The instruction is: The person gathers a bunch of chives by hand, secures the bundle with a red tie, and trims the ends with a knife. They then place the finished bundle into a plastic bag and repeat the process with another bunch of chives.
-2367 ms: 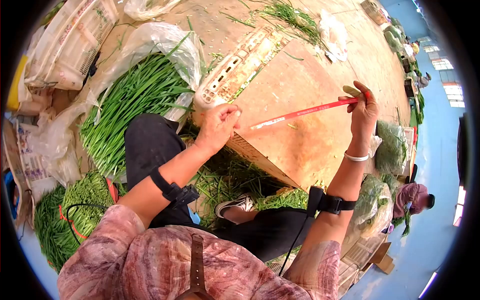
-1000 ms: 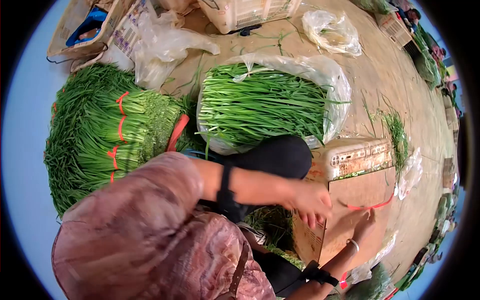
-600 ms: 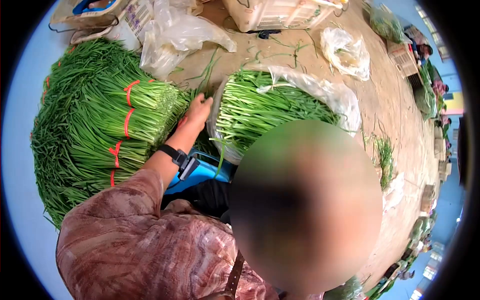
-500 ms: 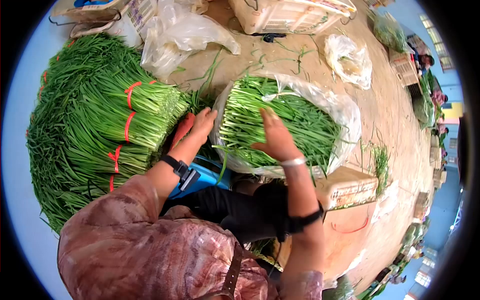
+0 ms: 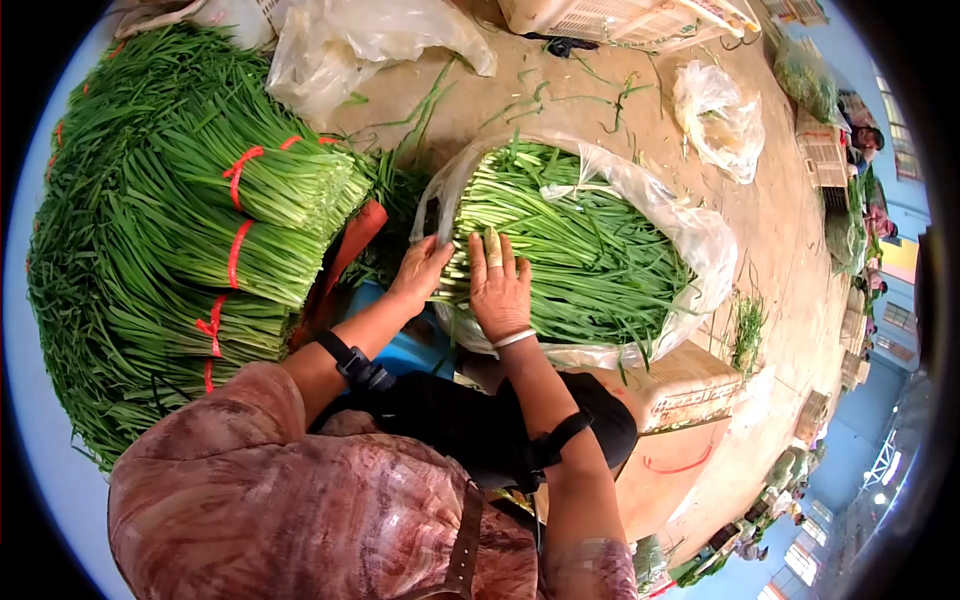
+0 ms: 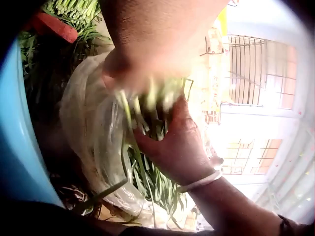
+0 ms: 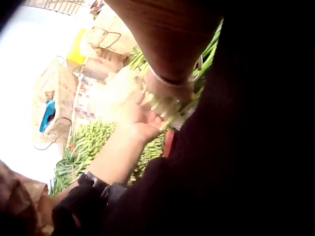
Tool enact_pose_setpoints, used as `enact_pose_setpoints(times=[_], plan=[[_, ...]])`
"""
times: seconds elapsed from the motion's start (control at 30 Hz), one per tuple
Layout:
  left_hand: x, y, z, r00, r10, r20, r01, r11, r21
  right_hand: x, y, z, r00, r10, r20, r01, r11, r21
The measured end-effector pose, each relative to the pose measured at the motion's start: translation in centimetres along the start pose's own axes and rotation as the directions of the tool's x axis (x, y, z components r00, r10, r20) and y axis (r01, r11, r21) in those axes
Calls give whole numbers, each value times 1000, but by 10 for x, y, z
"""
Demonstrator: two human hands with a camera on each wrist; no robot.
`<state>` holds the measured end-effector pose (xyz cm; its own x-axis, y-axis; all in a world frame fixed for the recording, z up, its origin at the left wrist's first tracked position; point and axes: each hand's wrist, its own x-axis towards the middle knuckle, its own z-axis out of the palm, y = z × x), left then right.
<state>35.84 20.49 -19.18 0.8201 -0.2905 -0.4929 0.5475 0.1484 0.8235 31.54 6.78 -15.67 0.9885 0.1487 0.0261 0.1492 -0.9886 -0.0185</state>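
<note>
A pile of loose garlic chives (image 5: 575, 255) lies in an open clear plastic bag (image 5: 715, 245), in front of the person's knees. My right hand (image 5: 500, 295) rests on the chives near their pale cut ends, fingers straight and slightly spread. Beside it, my left hand (image 5: 421, 268) touches the cut ends from the left, fingers extended along the bag's edge. In the left wrist view, the right hand (image 6: 179, 142) has thumb and fingers apart over the stems. The right wrist view shows the left hand (image 7: 140, 125) against the stem ends, partly hidden.
Bundles of chives tied with red bands (image 5: 235, 255) are heaped at left. Between the heap and bag lie a red flat strip (image 5: 360, 235) and a blue plastic object (image 5: 400, 335). A board (image 5: 655, 480) bearing a thin red tie (image 5: 680, 462) is at lower right. A crate (image 5: 630, 20) stands behind.
The view has swung left. The right hand has let go of the red tie, now on the board. Both hands have moved from the board to the bagged chives.
</note>
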Motion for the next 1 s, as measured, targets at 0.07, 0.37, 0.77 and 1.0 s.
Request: enact_pose_setpoints(times=[0.07, 0.37, 0.77, 1.0], plan=[[2, 0, -5, 999, -45, -24, 47, 996, 78, 4, 17, 3, 999, -41, -27, 43, 996, 78], [-1, 24, -10, 994, -104, -32, 105, 994, 21, 37, 38, -29, 985, -65, 163, 35, 983, 182], [-11, 55, 21, 996, 31, 87, -36, 998, 59, 63, 80, -62, 940, -147, 307, -51, 832, 552], [-24, 50, 56, 964, 263, 30, -264, 954, 144, 34, 54, -71, 966, -64, 250, -49, 906, 421]])
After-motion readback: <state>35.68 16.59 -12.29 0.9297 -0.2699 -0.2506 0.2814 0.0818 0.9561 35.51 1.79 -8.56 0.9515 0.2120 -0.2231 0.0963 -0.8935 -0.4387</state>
